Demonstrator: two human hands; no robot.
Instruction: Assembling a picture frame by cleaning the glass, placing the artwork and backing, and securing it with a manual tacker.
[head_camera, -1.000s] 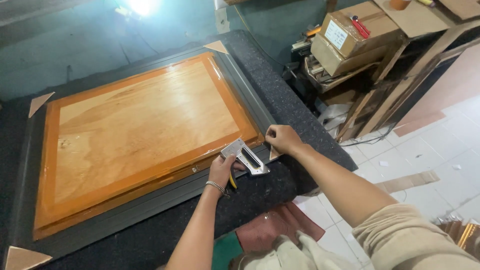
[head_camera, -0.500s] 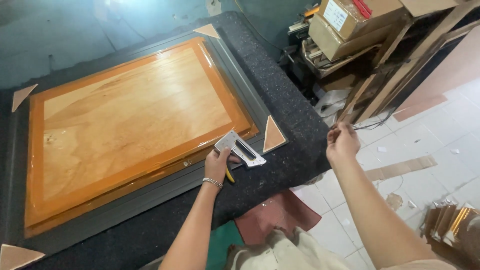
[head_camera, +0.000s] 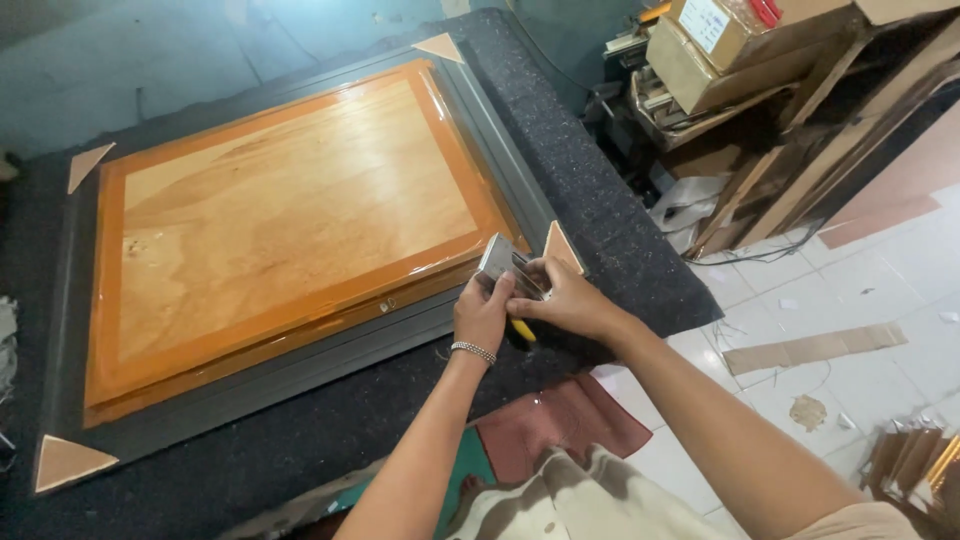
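Note:
A large frame with a grey border (head_camera: 300, 372) and a glossy orange-edged wooden panel (head_camera: 290, 215) lies flat on a dark felt-covered table (head_camera: 600, 200). My left hand (head_camera: 482, 310) and my right hand (head_camera: 560, 298) both grip a small silver metal tool (head_camera: 505, 265) with a yellow part beneath it, held at the frame's near right corner. A tan cardboard corner protector (head_camera: 560, 245) sits on that corner, right beside my hands. My left wrist wears a beaded bracelet.
Cardboard corner protectors sit on the other corners (head_camera: 440, 45), (head_camera: 85, 165), (head_camera: 65, 462). Cardboard boxes (head_camera: 720, 40) and leaning wooden strips (head_camera: 800, 170) crowd the right side. A white tiled floor (head_camera: 860, 300) holds cardboard scraps; a reddish cloth (head_camera: 560, 425) lies below the table edge.
My right hand, which had swung away over the floor, has come back to the corner and joined the left hand on the metal tool. The tool is now tilted up off the frame.

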